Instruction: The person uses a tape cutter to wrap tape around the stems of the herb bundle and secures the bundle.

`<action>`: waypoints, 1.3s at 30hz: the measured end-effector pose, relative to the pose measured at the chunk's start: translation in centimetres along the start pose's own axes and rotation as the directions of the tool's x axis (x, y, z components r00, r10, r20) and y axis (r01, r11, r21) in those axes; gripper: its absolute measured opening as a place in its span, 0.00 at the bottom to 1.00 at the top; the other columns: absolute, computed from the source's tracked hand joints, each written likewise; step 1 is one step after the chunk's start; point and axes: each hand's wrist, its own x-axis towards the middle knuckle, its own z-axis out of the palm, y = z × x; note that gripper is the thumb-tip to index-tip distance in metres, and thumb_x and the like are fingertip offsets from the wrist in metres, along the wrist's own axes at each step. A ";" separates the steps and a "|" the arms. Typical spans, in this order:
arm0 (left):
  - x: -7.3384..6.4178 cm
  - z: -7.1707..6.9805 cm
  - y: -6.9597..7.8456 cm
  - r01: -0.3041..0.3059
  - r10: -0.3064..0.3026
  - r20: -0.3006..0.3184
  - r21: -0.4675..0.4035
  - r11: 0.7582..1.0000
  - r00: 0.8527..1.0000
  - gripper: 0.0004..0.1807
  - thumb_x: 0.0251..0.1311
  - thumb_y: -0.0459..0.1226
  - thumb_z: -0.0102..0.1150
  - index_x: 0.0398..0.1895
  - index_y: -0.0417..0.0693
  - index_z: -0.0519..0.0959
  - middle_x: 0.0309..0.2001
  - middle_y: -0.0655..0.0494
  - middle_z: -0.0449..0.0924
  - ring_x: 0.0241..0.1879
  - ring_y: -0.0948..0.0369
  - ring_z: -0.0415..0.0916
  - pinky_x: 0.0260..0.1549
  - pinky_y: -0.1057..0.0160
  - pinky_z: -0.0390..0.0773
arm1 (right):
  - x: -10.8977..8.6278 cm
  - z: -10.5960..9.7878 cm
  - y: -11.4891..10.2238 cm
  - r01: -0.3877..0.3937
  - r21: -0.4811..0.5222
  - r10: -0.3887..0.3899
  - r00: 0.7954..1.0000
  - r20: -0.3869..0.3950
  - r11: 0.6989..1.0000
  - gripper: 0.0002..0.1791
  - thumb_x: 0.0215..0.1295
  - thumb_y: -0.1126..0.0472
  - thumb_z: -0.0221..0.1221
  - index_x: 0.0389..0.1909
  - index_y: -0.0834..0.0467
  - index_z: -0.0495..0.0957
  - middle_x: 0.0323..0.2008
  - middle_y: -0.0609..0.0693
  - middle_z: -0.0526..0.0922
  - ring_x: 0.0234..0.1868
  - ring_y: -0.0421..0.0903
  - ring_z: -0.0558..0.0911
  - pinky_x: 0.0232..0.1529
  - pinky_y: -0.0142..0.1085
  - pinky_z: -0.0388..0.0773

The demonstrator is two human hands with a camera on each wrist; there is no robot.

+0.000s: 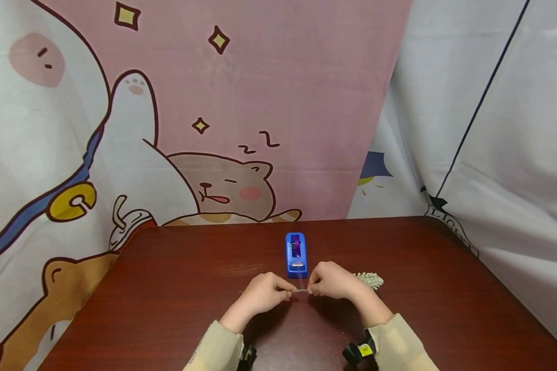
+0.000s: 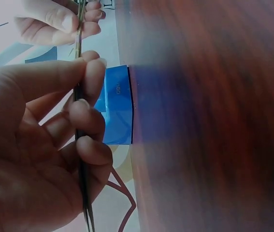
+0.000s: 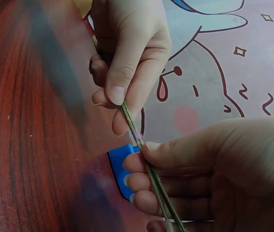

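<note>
A thin bundle of green stems [image 3: 131,124] runs between the two hands, above the table. My left hand [image 1: 268,292] pinches it between thumb and forefinger, its other fingers curled around the stems in the left wrist view. My right hand [image 1: 331,281] pinches the bundle a short distance to the right. Beyond the right hand shows a pale green, wheat-like cluster [image 1: 370,280]; its join to the stems is hidden. Just past the hands stands a blue tape dispenser [image 1: 296,257] with a purple roll. A faint translucent strip [image 1: 301,283] seems to reach from it to the stems.
The dark red-brown wooden table [image 1: 176,309] extends around both hands. Behind it hangs a pink and white cartoon-printed cloth [image 1: 297,113], which continues along the sides. Each wrist bears a small black camera [image 1: 354,354] below the sleeve cuff.
</note>
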 end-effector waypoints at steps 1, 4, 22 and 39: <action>0.0 0.0 0.0 0.003 -0.003 -0.001 0.001 1.000 1.000 0.07 0.56 0.35 0.65 0.35 0.53 0.89 0.22 0.69 0.80 0.17 0.69 0.60 0.17 0.68 0.61 | 0.0 0.0 0.0 0.001 -0.003 -0.001 1.000 -0.001 1.000 0.07 0.54 0.68 0.63 0.19 0.59 0.84 0.16 0.41 0.76 0.18 0.37 0.70 0.20 0.34 0.70; 0.0 0.0 0.0 0.010 -0.010 -0.005 0.009 1.000 1.000 0.07 0.56 0.35 0.65 0.36 0.54 0.89 0.24 0.68 0.81 0.18 0.69 0.61 0.18 0.68 0.62 | 0.1 0.1 0.1 0.005 -0.014 -0.005 1.000 -0.010 1.000 0.07 0.54 0.67 0.65 0.19 0.58 0.83 0.16 0.39 0.76 0.18 0.36 0.69 0.21 0.33 0.68; -0.3 -0.4 0.2 0.054 -0.053 0.017 -0.027 0.998 0.998 0.09 0.59 0.36 0.61 0.38 0.55 0.89 0.19 0.62 0.80 0.13 0.69 0.67 0.15 0.67 0.66 | 0.6 1.1 0.1 -0.035 -0.041 0.032 0.996 -0.080 0.999 0.11 0.52 0.66 0.68 0.17 0.52 0.79 0.18 0.39 0.75 0.21 0.39 0.71 0.25 0.36 0.70; 0.0 -0.3 -0.1 -0.015 0.015 -0.062 0.005 1.000 0.998 0.08 0.58 0.34 0.64 0.37 0.55 0.89 0.26 0.66 0.82 0.18 0.70 0.63 0.18 0.68 0.63 | 0.4 0.3 0.1 0.001 -0.038 -0.003 0.997 -0.074 0.999 0.05 0.58 0.65 0.65 0.23 0.57 0.85 0.21 0.40 0.79 0.22 0.37 0.71 0.25 0.34 0.72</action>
